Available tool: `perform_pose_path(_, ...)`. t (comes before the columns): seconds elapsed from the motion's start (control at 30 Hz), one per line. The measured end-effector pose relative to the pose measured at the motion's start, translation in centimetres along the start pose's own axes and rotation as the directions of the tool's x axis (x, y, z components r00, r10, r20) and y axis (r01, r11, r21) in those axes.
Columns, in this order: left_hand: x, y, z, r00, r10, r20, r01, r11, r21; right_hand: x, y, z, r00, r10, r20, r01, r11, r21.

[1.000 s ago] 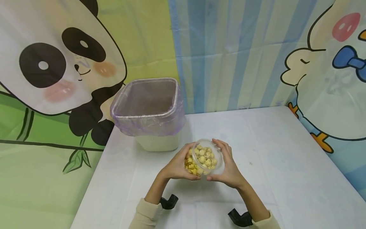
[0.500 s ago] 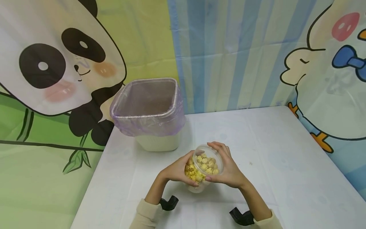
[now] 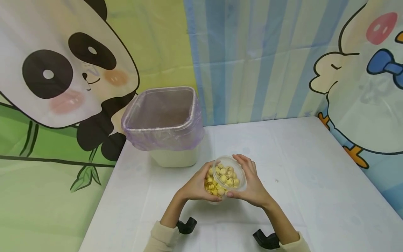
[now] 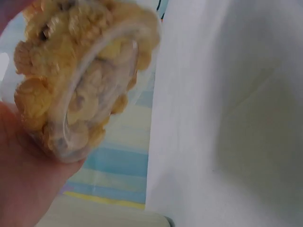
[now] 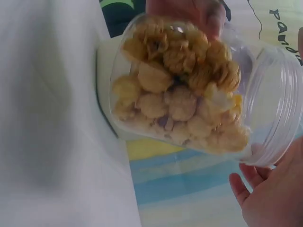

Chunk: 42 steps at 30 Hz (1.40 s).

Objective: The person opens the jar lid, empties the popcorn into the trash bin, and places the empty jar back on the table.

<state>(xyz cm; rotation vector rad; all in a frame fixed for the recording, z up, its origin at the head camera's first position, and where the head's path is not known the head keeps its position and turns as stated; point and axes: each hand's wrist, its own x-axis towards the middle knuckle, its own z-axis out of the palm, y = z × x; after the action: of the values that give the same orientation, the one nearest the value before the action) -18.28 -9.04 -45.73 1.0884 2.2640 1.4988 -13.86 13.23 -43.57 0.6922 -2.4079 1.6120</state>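
Observation:
A clear jar of popcorn (image 3: 224,176) is held up over the table between both hands, its round top tilted toward the head camera. My left hand (image 3: 196,185) grips the jar's body from the left, thumb along the near side. Around the clear top, my right hand (image 3: 254,187) curls from the right, with fingers over the far rim and thumb at the near one. In the right wrist view, the jar (image 5: 180,90) lies tilted, with its ridged clear neck end toward the right hand (image 5: 277,198). The left wrist view shows the jar's base (image 4: 99,90) clear of the table.
A pale bin (image 3: 173,157) lined with a purple plastic bag (image 3: 163,140) stands at the back left of the white-covered table (image 3: 302,182). Behind it hang cartoon-printed cloths (image 3: 245,59). A black wrist mount (image 3: 187,225) sits on the left wrist, another (image 3: 266,239) on the right.
Both hands lowered the jar a little and tipped it, showing its base below, then brought it up again. Both hands stay on the jar; the bin has not moved.

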Motion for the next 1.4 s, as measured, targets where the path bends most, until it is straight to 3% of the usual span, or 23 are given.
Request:
perform_pose_path(0.13, -0.1, 0.7, 0.4, 0.998, -0.016, -0.066, 0.022, 0.995, 0.093, 0.2, 0.0, 0.4, 0.999, 0.031, -0.041, -0.034, 0.997, -0.073)
perform_pose_path(0.23, -0.3, 2.1, 0.3, 0.998, -0.014, -0.056, 0.018, 0.997, 0.074, 0.2, 0.0, 0.4, 0.999, 0.019, -0.040, -0.022, 0.997, -0.070)
perform_pose_path(0.37, -0.5, 2.6, 0.0, 1.000, -0.020, 0.014, 0.020, 1.000, 0.008, 0.2, -0.1, 0.1, 1.000, -0.020, 0.009, 0.020, 1.000, -0.018)
perform_pose_path(0.6, -0.9, 0.5, -0.3, 0.987, -0.040, 0.157, 0.054, 0.995, -0.083, 0.3, -0.3, -0.5, 0.989, -0.071, 0.133, 0.063, 0.996, 0.061)
perform_pose_path(0.73, -0.9, 0.3, -0.4, 0.982, -0.015, 0.190, 0.040, 0.991, -0.124, 0.4, -0.3, -0.7, 0.978, -0.110, 0.176, 0.095, 0.991, 0.095)
perform_pose_path(0.9, -0.8, 0.3, -0.4, 0.996, 0.003, 0.091, 0.001, 0.999, -0.045, 0.4, -0.3, -0.8, 0.983, -0.115, 0.145, 0.111, 0.993, 0.035)
perform_pose_path(1.0, -0.7, 0.5, -0.2, 1.000, -0.011, -0.007, 0.011, 0.999, 0.048, 0.3, -0.3, -0.7, 0.994, -0.065, 0.085, 0.065, 0.998, 0.001)
perform_pose_path(1.13, -0.7, 0.8, 0.0, 0.994, -0.015, -0.105, 0.032, 0.986, 0.163, 0.3, -0.3, -0.2, 1.000, 0.012, 0.028, -0.011, 0.999, -0.052)
perform_pose_path(1.27, -0.7, 1.1, 0.1, 0.992, -0.006, -0.128, 0.033, 0.977, 0.209, 0.4, -0.3, 0.1, 1.000, 0.017, 0.023, -0.015, 0.998, -0.065)
perform_pose_path(1.4, -0.9, 1.1, 0.0, 0.996, -0.019, -0.086, 0.033, 0.987, 0.155, 0.5, -0.3, -0.3, 0.996, -0.040, 0.077, 0.040, 0.999, -0.007)
